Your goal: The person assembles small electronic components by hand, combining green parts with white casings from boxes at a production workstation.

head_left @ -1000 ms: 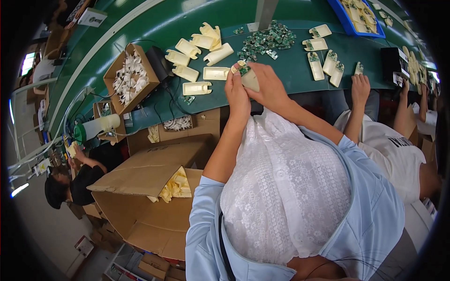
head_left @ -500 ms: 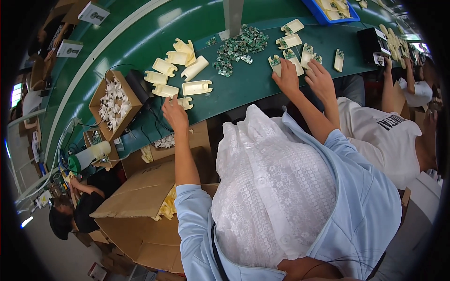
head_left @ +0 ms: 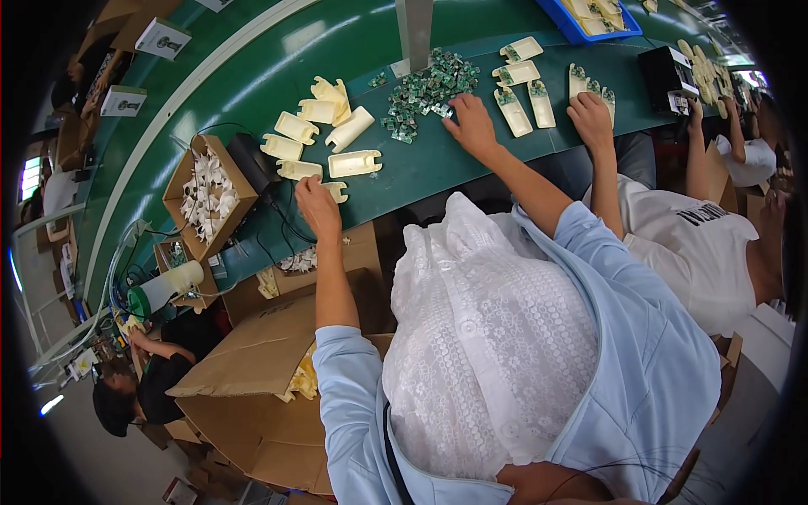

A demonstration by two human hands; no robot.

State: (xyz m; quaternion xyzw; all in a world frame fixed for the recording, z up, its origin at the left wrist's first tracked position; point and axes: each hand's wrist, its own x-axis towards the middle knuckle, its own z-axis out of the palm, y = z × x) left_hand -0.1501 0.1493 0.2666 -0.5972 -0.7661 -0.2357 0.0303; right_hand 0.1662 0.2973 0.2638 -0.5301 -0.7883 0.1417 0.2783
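My left hand (head_left: 319, 208) is closed at the near end of the cream shells, its fingers round one end of a cream plastic shell (head_left: 336, 193) that pokes out on its right. Just above those fingers lies another cream shell (head_left: 300, 170). My right hand (head_left: 473, 126) reaches the right edge of a heap of small green circuit boards (head_left: 427, 88), thumb and forefinger apart, with nothing visible in it. To its right are shells with green boards in their ends, among them an upright shell (head_left: 513, 113) and a narrower-looking one (head_left: 541, 104).
A co-worker's hand (head_left: 592, 120) touches board-fitted shells on the right. Beyond are a black box (head_left: 667, 80) and a blue tray (head_left: 581, 29). A carton of white parts (head_left: 251, 192) stands left; a metal post (head_left: 414, 34) rises behind the boards. An open carton (head_left: 252, 421) sits below.
My right hand has moved left from the board-fitted shells to the board heap. The co-worker's hand and some shells have shifted right. My left hand has stayed nearly in place.
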